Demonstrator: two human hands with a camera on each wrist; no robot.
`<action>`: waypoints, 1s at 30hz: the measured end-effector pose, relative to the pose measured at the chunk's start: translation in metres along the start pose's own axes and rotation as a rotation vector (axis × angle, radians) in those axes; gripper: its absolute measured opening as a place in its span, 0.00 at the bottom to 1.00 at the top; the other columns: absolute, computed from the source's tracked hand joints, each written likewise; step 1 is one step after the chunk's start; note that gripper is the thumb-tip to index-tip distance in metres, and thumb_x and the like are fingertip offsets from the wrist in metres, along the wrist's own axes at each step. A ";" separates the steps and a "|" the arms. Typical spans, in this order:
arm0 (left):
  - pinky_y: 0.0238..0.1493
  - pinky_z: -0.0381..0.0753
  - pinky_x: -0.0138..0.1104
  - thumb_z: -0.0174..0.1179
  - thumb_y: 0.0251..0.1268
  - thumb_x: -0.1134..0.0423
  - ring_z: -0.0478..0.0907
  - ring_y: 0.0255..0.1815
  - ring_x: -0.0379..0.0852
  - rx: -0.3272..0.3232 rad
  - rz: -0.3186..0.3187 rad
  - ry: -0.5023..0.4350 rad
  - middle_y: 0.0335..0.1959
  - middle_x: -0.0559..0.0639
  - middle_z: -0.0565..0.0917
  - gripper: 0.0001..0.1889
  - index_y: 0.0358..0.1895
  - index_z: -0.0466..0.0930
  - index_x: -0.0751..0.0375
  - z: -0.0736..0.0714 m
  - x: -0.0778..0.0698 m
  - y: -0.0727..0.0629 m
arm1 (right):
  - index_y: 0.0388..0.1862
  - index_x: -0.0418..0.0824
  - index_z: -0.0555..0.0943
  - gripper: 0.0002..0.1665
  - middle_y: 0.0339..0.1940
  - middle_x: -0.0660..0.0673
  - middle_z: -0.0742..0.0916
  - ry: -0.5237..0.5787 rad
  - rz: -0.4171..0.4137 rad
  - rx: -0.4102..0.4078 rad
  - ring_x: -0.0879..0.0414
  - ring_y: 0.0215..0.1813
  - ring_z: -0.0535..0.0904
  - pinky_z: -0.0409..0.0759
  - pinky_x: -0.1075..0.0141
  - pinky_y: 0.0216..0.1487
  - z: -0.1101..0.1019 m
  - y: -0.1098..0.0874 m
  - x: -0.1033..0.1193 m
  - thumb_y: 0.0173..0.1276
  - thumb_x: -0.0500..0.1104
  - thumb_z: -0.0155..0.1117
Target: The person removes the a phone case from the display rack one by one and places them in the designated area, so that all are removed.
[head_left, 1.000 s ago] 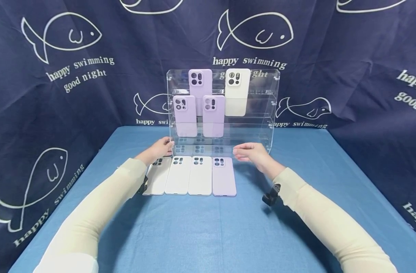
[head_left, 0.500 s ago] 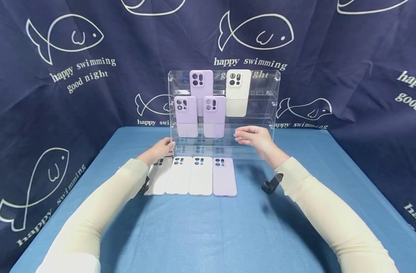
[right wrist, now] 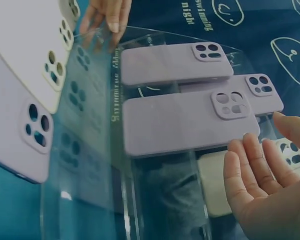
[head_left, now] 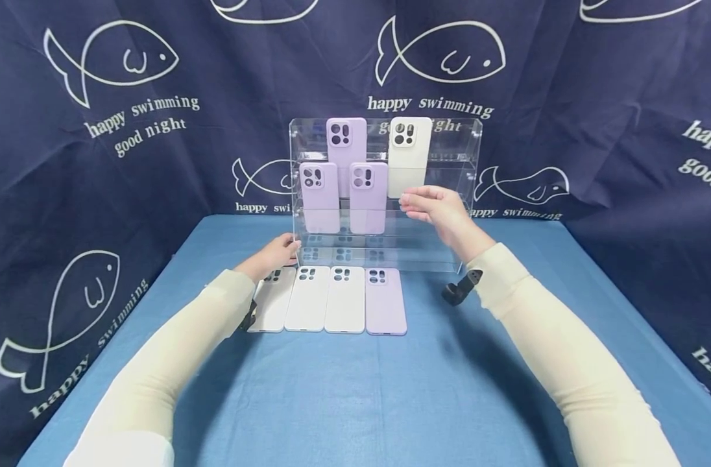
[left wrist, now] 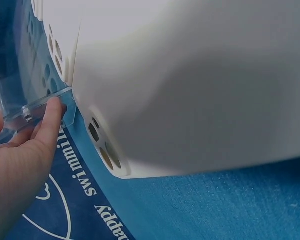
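My left hand (head_left: pixel 276 251) grips the left side edge of a clear acrylic display rack (head_left: pixel 425 233); in the left wrist view its fingers (left wrist: pixel 50 117) lie along the side panel. My right hand (head_left: pixel 440 211) is raised before the rack, empty, fingers loosely bent. Just above it, a white phone case (head_left: pixel 407 176) stands in the upper tier. One purple phone case (head_left: pixel 348 139) stands beside it to the left. Two more, a left purple case (head_left: pixel 320 201) and a right purple case (head_left: pixel 368 201), stand a tier lower.
On the blue cloth (head_left: pixel 332 402) before the rack lie three white phone cases (head_left: pixel 345 305) and a purple phone case (head_left: pixel 386 308), side by side. A dark blue curtain (head_left: pixel 274 78) with fish prints hangs behind.
My right hand has risen from the rack's lowest tier to just below the upper white case. The left hand stays on the rack's edge.
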State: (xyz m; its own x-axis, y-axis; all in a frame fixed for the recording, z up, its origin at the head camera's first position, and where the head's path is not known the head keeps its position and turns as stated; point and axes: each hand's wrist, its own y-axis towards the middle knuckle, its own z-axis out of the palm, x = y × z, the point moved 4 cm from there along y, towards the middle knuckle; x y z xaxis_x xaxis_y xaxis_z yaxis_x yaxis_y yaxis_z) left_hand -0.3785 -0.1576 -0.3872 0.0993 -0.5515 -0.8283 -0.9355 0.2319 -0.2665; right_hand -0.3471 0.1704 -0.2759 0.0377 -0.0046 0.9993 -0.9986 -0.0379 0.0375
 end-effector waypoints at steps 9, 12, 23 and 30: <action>0.75 0.67 0.45 0.34 0.82 0.56 0.61 0.73 0.60 -0.002 0.006 0.012 0.76 0.66 0.55 0.29 0.77 0.41 0.65 0.002 0.000 0.001 | 0.63 0.36 0.76 0.28 0.48 0.40 0.87 0.009 -0.003 -0.015 0.49 0.49 0.86 0.86 0.63 0.55 0.005 0.020 0.013 0.64 0.40 0.69; 0.75 0.67 0.45 0.34 0.82 0.56 0.61 0.74 0.60 0.000 0.001 0.010 0.76 0.66 0.55 0.29 0.77 0.42 0.65 0.002 0.000 0.000 | 0.63 0.36 0.76 0.28 0.51 0.37 0.86 0.044 0.005 -0.018 0.45 0.54 0.84 0.85 0.62 0.57 0.010 0.027 0.014 0.64 0.39 0.69; 0.75 0.66 0.45 0.34 0.82 0.54 0.60 0.74 0.60 -0.004 0.005 0.010 0.76 0.65 0.54 0.30 0.78 0.41 0.63 0.000 0.000 -0.001 | 0.63 0.37 0.76 0.28 0.62 0.37 0.81 -0.002 0.081 -0.058 0.45 0.62 0.79 0.81 0.61 0.63 0.013 0.039 0.011 0.65 0.39 0.69; 0.76 0.65 0.46 0.34 0.82 0.54 0.61 0.74 0.60 -0.009 0.004 0.013 0.76 0.65 0.54 0.30 0.78 0.39 0.62 0.000 0.002 -0.001 | 0.66 0.36 0.74 0.29 0.62 0.34 0.80 -0.013 0.134 -0.034 0.44 0.62 0.79 0.82 0.59 0.63 0.017 0.045 0.001 0.66 0.40 0.67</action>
State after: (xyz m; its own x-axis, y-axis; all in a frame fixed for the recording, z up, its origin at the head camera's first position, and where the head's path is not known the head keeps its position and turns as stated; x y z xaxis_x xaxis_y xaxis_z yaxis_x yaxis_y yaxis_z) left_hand -0.3770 -0.1592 -0.3889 0.0915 -0.5608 -0.8229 -0.9388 0.2270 -0.2591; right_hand -0.3915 0.1516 -0.2731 -0.0957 -0.0208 0.9952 -0.9954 -0.0017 -0.0958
